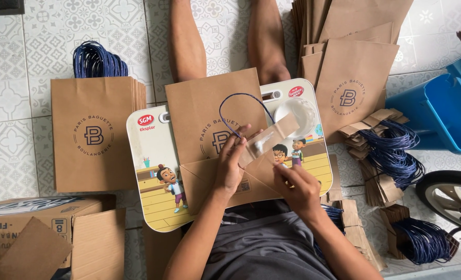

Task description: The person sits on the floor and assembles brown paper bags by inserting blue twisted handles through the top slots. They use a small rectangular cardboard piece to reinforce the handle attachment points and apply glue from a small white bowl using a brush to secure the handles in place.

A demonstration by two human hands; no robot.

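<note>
A strip of brown card (267, 139) with a blue cord handle (241, 106) is the thing being handled. The strip has white glue on it and is tilted, with one end higher toward the right. The cord makes a loop that rises above the strip. The left hand (231, 158) is closed on the low end of the strip, pinching it with finger and thumb. The right hand (298, 187) is below the strip with its fingers curled in — it looks like it touches the paper under the strip, but I cannot tell if it grips anything.

Under the strip lies a brown paper bag (215, 127), flat, with a round dark mark on it. Its bottom flap is folded into a point near the hands. The bag rests on a small lap table (147, 155) with cartoon children painted on it. A white bowl (295, 114) sits near the far right corner of the table.

The table stands on a tiled floor (12, 103). Off the table's left edge is a neat stack of finished bags (93, 137) with blue handles sticking out the top. Past the far right corner is another pile of flat bags (352, 78). To the right lie heaps of card strips with blue cords (391, 155) — and a blue plastic bin (443, 114). A cardboard box (38, 228) sits at the near left. Two bare legs (186, 41) stretch out beyond the table.
</note>
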